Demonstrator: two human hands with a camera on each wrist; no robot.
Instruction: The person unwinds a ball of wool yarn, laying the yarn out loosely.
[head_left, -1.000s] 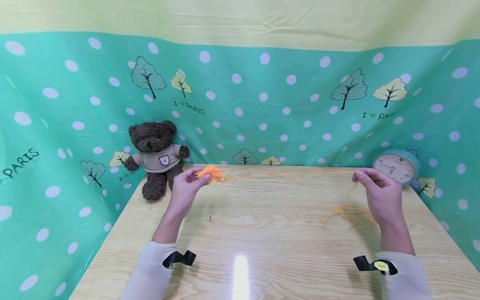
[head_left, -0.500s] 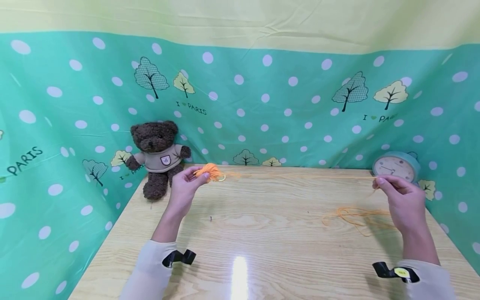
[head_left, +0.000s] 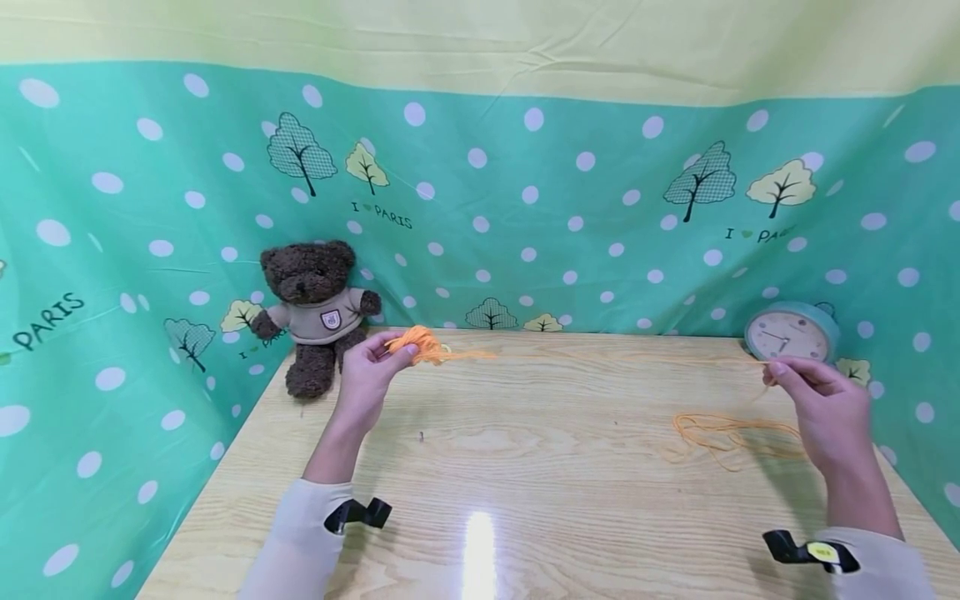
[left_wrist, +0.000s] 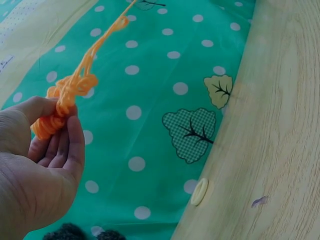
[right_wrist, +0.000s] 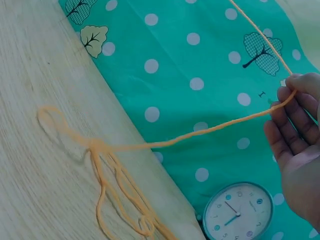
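In the head view my left hand (head_left: pixel 367 379) grips a small bundle of orange yarn (head_left: pixel 416 344) between thumb and fingers, in front of the teddy bear. Loose loops (left_wrist: pixel 97 47) draw out from that bundle in the left wrist view. On the right side my right hand (head_left: pixel 828 412) pinches the orange strand (right_wrist: pixel 262 37) between thumb and fingertips. The strand spans the gap between both hands above the table. From the right fingers its tail (right_wrist: pixel 215 128) runs down to a loose pile of yarn (head_left: pixel 720 425) on the tabletop.
A brown teddy bear (head_left: pixel 311 308) sits at the back left. An alarm clock (head_left: pixel 791 333) stands at the back right. A pale ring (left_wrist: pixel 200 192) shows by the table edge in the left wrist view. Dotted green cloth (head_left: pixel 525 208) hangs behind the wooden table (head_left: pixel 525 467).
My right hand has moved to the right and slightly nearer, drawing the strand out. Loops now stretch from the bundle. My left hand stays nearly in place.
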